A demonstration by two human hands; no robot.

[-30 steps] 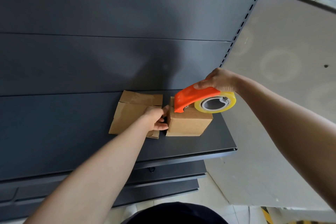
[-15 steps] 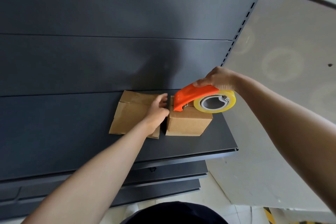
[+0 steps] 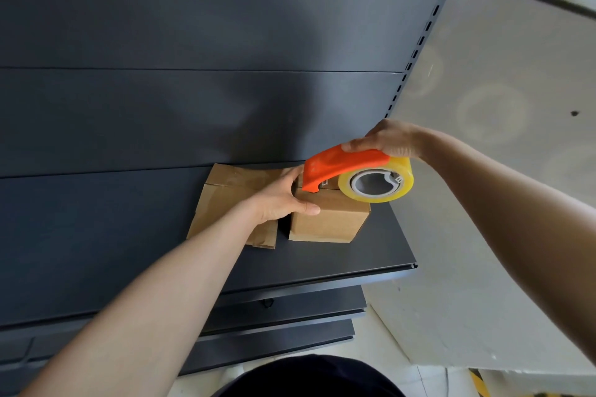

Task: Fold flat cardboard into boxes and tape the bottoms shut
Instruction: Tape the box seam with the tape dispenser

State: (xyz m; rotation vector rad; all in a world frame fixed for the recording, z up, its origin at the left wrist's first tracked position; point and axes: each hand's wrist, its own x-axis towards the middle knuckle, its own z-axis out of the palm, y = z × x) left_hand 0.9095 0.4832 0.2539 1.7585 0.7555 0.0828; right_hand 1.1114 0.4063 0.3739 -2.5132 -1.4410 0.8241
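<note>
A small folded cardboard box [image 3: 329,219] stands on the dark metal shelf [image 3: 322,261]. My left hand [image 3: 283,200] grips the box's left side, thumb on the near face and fingers over the top edge. My right hand [image 3: 387,142] holds an orange tape dispenser [image 3: 342,167] with a roll of clear yellowish tape [image 3: 375,184]. The dispenser's front tip rests on the box's top, near the left edge. Flat cardboard [image 3: 232,193] lies on the shelf just left of the box, partly under my left hand.
The shelf's dark back panel [image 3: 193,90] rises behind the box. A slotted upright [image 3: 419,42] and a pale wall panel [image 3: 483,106] stand to the right. Lower shelves [image 3: 290,322] jut out below, with light floor [image 3: 403,374] beneath.
My left hand has moved from the box's left edge to wrap around its left side and top. The dispenser has stayed on the box's top.
</note>
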